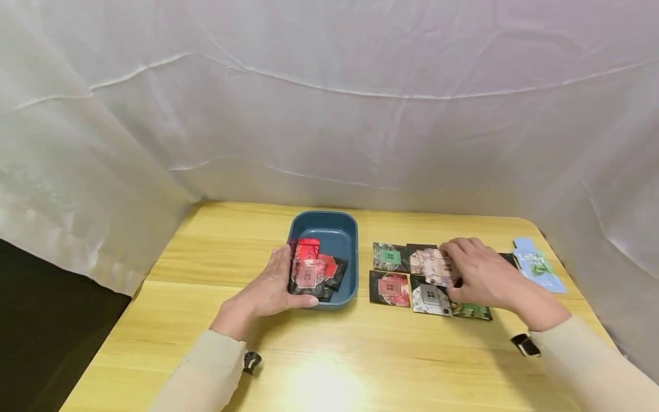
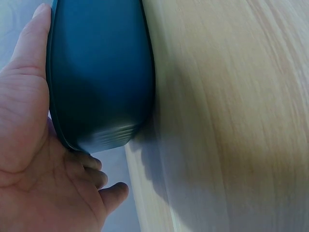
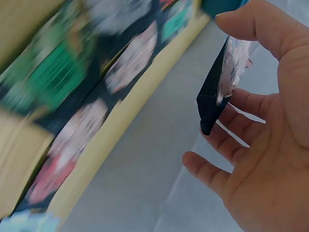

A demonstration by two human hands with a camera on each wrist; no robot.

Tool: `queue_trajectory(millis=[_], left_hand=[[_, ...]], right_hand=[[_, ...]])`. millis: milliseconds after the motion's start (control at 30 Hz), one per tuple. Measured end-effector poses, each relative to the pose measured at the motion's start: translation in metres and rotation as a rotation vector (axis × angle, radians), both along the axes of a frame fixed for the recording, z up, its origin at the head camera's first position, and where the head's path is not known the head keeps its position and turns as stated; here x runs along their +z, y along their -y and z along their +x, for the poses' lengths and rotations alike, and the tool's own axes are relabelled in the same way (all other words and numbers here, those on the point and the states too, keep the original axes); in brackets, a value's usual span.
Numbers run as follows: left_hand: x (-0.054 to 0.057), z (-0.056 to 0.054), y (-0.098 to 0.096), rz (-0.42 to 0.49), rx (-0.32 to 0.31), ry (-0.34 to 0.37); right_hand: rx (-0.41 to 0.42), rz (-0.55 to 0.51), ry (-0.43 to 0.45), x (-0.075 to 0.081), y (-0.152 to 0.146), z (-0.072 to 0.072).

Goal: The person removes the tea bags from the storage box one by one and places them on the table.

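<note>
A dark blue rectangular container [image 1: 323, 219] holds several red and black sachets [image 1: 307, 276]. My left hand [image 1: 265, 286] rests against its near left corner, fingers along the left side and thumb across the front rim. In the left wrist view, that hand [image 2: 34, 140] touches the container's outer wall [image 2: 101, 72], with its fingers extended. My right hand [image 1: 489, 277] pinches a pink-and-black sachet [image 1: 437, 266] above the other packets. The right wrist view has this sachet [image 3: 223, 79] tilted on edge between the thumb and fingers.
Two rows of flat sachets lie right of the container, including a green one [image 1: 389, 256], a red one [image 1: 389, 288] and a white one [image 1: 431, 296]. A light blue packet [image 1: 540, 266] lies at the table's right. A pale curtain [image 1: 329, 126] hangs behind the wooden table [image 1: 309, 355].
</note>
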State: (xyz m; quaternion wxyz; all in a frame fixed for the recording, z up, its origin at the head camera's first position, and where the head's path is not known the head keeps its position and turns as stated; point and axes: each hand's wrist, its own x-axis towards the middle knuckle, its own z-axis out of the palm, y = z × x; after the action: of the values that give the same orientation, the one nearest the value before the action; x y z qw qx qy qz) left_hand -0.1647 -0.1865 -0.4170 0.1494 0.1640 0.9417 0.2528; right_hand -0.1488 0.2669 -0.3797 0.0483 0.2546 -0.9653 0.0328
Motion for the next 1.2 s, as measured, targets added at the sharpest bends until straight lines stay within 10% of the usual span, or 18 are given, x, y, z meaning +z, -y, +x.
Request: queue_trajectory(millis=[533, 1200], left_hand=[[0.005, 0.001, -0.001, -0.144, -0.027, -0.085], [0.005, 0.001, -0.002, -0.122, -0.023, -0.068]], right_hand=[[-0.198, 0.179, 0.185, -0.034, -0.11, 0.009], [-0.244, 0.157, 0.279, -0.056, -0.115, 0.015]])
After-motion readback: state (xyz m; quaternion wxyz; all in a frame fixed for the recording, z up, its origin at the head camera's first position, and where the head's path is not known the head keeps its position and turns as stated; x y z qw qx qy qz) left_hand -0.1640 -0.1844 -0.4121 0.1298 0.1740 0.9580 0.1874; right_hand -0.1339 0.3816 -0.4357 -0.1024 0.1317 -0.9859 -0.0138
